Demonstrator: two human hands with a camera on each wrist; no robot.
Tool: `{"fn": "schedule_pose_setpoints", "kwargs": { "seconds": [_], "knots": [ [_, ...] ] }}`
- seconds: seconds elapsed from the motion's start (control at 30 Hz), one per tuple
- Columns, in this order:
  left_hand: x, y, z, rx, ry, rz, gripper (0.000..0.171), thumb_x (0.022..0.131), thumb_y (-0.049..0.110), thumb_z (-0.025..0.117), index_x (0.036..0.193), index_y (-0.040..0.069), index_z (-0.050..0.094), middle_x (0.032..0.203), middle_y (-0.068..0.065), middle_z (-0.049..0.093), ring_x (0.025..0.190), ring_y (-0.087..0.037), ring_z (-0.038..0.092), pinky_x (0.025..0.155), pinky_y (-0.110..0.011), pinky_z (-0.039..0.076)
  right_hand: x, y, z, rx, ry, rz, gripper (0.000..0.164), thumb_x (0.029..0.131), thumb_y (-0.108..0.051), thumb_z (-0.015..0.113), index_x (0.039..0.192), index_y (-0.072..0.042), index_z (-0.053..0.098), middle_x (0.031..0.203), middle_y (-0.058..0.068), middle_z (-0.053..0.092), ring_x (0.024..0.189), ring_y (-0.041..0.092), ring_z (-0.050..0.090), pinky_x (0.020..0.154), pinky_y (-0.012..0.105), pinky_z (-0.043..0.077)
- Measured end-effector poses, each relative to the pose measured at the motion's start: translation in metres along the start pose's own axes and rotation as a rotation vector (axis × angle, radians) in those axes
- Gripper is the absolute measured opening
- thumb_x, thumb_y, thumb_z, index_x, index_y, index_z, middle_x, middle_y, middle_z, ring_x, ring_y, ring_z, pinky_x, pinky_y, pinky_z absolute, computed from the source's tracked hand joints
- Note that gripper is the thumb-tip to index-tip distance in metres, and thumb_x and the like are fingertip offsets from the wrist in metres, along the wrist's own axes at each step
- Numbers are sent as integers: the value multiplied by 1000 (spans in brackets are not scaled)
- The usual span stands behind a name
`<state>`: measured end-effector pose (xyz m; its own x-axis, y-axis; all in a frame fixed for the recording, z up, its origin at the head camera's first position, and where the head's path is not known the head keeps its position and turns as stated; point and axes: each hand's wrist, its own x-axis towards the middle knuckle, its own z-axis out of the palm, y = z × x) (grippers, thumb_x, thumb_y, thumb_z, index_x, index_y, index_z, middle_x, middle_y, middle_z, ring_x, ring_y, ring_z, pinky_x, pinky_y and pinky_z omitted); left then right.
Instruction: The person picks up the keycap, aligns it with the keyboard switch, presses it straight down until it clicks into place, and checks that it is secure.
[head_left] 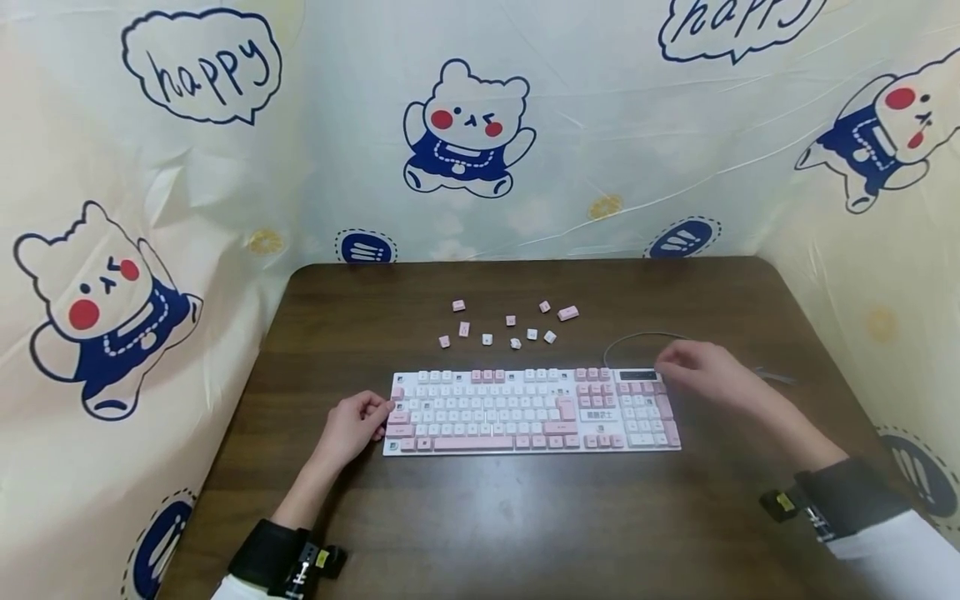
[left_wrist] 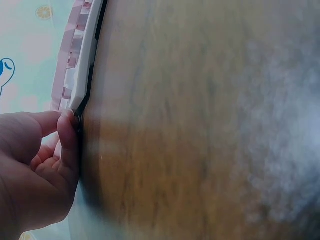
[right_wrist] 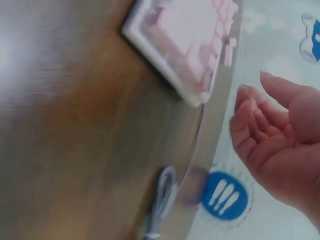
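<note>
A white and pink keyboard (head_left: 487,416) lies on the brown table. My left hand (head_left: 356,427) is at its left end; in the left wrist view, the left thumb and forefinger pinch the keyboard's edge (left_wrist: 83,75). Close by the keyboard's upper right corner is my right hand (head_left: 701,367). In the right wrist view the right hand (right_wrist: 280,132) has loosely bent fingers, with nothing held, and is apart from the keyboard (right_wrist: 185,45). Behind the keyboard several loose white and pink keycaps (head_left: 511,320) are scattered.
A thin cable (head_left: 637,335) curves from the keyboard's back to the right, and a bundled part of the cable (right_wrist: 162,195) lies on the table (head_left: 525,525). Curtains with printed bears (head_left: 470,125) hang at the back and both sides. Each wrist wears a black band with a small camera.
</note>
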<state>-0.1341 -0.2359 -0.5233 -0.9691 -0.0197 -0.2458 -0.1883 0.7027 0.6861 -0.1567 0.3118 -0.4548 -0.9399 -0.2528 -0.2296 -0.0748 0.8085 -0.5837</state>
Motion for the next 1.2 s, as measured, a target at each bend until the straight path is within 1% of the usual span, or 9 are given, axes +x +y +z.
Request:
{"fn": "schedule_pose_setpoints", "kwargs": {
  "seconds": [0.07, 0.17, 0.33, 0.5, 0.6, 0.77, 0.87, 1.0, 1.2],
  "knots": [
    [0, 1, -1, -1, 1, -7, 27, 94, 33, 62, 97, 6, 65, 72, -7, 62, 61, -16, 59, 59, -27, 50, 10, -10, -1, -32, 3, -44, 28, 94, -36, 61, 111, -14, 65, 99, 7, 71, 85, 20, 62, 72, 36, 55],
    [-1, 1, -1, 0, -7, -23, 28, 95, 34, 61, 98, 6, 65, 73, -7, 62, 62, -17, 58, 58, -27, 50, 23, -25, 1, -57, -21, -98, 26, 94, -32, 61, 112, -13, 65, 99, 7, 71, 86, 19, 63, 73, 37, 56],
    [-3, 1, 0, 6, -16, -35, 27, 95, 34, 60, 98, 8, 65, 72, -6, 62, 62, -17, 58, 57, -26, 49, 43, -46, 10, -52, -68, -189, 26, 94, -26, 63, 114, -10, 66, 98, 4, 70, 84, 16, 62, 74, 36, 55],
    [-3, 0, -1, 8, -14, -22, 27, 94, 34, 61, 96, 7, 65, 71, -6, 62, 61, -17, 58, 56, -27, 49, 64, -64, 17, -56, -103, -294, 24, 92, -21, 65, 112, -8, 67, 95, 2, 71, 81, 15, 60, 75, 36, 54],
    [-3, 0, -1, 9, -17, -20, 27, 94, 34, 61, 97, 7, 65, 71, -6, 61, 61, -17, 58, 56, -27, 49, 77, -75, 22, -60, -127, -323, 23, 92, -21, 66, 111, -9, 68, 95, -1, 71, 81, 14, 60, 76, 35, 54],
    [-3, -1, -2, -3, -11, -22, 27, 94, 33, 63, 96, 6, 66, 70, -6, 61, 60, -16, 58, 56, -27, 49, 97, -92, 33, -78, -158, -401, 21, 92, -17, 66, 110, -8, 68, 99, 2, 71, 83, 15, 60, 77, 37, 54],
    [-3, 1, -3, -7, -7, -16, 27, 94, 33, 63, 96, 6, 66, 69, -6, 61, 60, -16, 58, 55, -27, 49, 112, -97, 44, -130, -155, -471, 20, 91, -15, 66, 110, -8, 68, 95, 1, 69, 79, 14, 57, 74, 34, 52],
    [-3, 3, -3, -4, -10, -19, 26, 94, 32, 62, 96, 6, 66, 69, -6, 61, 60, -16, 58, 55, -26, 49, 131, -103, 56, -226, -154, -574, 22, 90, -14, 67, 112, -10, 68, 96, 2, 68, 80, 13, 57, 73, 33, 52],
    [-3, 3, -2, -17, -8, -14, 25, 93, 31, 64, 94, 6, 66, 68, -6, 62, 59, -16, 58, 54, -26, 49, 148, -118, 66, -371, -201, -686, 26, 90, -13, 67, 116, -12, 66, 105, 3, 67, 86, 14, 57, 78, 33, 54]
  ]
}}
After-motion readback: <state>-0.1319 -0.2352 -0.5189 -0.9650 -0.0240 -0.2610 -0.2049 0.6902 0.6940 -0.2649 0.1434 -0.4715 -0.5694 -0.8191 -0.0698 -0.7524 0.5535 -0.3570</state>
